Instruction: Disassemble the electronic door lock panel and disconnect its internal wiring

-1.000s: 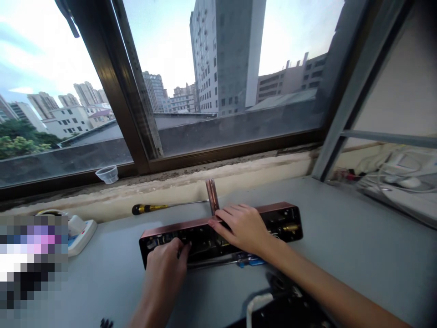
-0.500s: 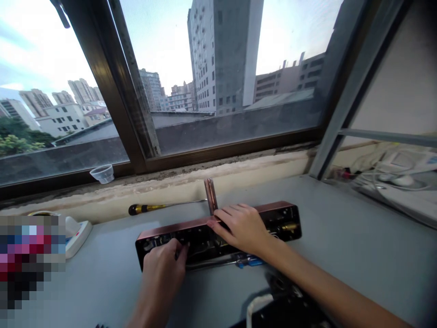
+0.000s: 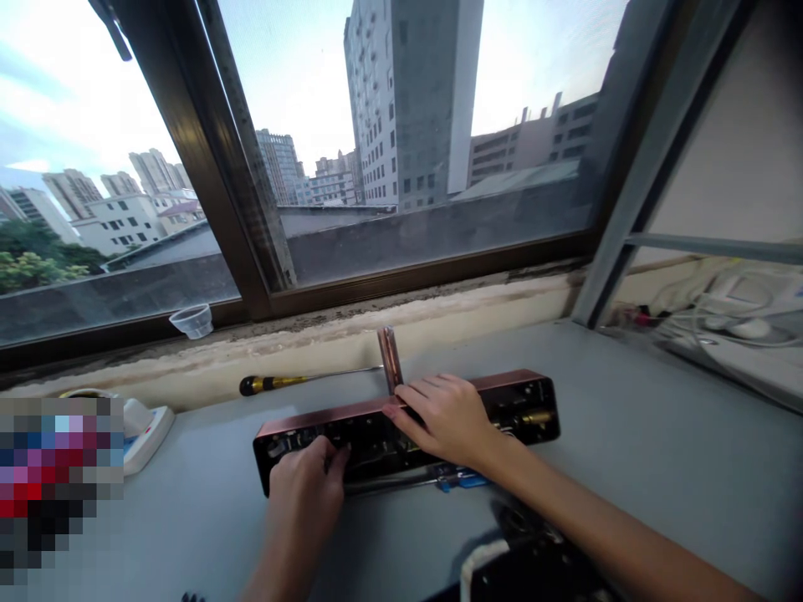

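Observation:
A long copper-coloured housing (image 3: 370, 447) with a black, open inside lies across the table, its open side toward me. From its back edge rises a copper-coloured tube (image 3: 389, 359). My left hand (image 3: 307, 485) reaches into the left half, thumb and forefinger pinched together; whatever they pinch is too small to make out. Over the top edge, beside the tube, my right hand (image 3: 445, 418) grips the housing with its thumb on the near side. A brass part (image 3: 534, 417) shows inside at the right end. Along the front edge lies a screwdriver with a blue handle (image 3: 467, 479).
Behind the housing lies a yellow-and-black screwdriver (image 3: 276, 383). A black part (image 3: 539, 560) with a white cable (image 3: 473, 564) is near my right forearm. A white power strip (image 3: 151, 443) stands left, a clear cup (image 3: 193, 320) on the sill, tangled cables (image 3: 740, 322) far right.
The whole view has shifted slightly, so everything sits a little further right. Both hands keep their places on the housing, and nothing has been taken or let go.

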### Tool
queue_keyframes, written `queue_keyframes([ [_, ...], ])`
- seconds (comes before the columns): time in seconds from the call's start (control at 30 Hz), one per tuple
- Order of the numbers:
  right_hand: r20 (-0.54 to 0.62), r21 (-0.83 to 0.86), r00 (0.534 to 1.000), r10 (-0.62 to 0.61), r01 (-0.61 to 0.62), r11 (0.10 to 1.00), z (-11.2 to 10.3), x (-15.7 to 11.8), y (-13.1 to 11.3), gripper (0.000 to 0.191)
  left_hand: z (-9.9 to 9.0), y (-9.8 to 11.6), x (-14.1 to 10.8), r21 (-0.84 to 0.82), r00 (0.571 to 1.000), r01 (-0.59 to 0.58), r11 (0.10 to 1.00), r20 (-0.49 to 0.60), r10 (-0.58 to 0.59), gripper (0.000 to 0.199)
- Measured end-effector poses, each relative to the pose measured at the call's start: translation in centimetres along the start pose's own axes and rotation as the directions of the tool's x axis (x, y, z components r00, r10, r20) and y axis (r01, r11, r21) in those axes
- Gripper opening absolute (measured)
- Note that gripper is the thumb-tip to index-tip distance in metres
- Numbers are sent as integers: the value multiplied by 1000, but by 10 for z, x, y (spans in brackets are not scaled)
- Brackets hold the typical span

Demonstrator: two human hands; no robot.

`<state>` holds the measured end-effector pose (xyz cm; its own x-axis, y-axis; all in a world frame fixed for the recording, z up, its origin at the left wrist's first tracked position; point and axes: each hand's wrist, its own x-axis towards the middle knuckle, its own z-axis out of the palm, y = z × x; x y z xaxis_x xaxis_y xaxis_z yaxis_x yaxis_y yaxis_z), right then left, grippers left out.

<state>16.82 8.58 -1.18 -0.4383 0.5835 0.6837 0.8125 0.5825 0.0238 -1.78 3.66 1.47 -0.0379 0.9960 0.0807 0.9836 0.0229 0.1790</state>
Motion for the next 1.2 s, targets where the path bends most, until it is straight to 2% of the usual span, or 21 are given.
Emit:
queue_keyframes([
  [0.67, 18, -34, 1000, 21, -20, 999, -1, -2, 0, 49, -3, -1, -3, -43, 998, -17, 999, 61, 19, 26],
  [0.87, 8, -27, 1000, 24, -24, 999, -2, -2, 0, 50, -10, 3, 0, -63, 996, 36, 997, 86, -31, 25],
  [1.07, 7, -22, 1000, 22, -22, 1000, -1, 0, 0, 50, -11, 0, 4, -128, 996, -15, 992, 87, 26, 26],
  [1.2, 19, -28, 999, 33, -33, 999, 0, 0, 0, 49, -13, 1, 7, -83, 995, -22, 996, 94, 30, 25],
])
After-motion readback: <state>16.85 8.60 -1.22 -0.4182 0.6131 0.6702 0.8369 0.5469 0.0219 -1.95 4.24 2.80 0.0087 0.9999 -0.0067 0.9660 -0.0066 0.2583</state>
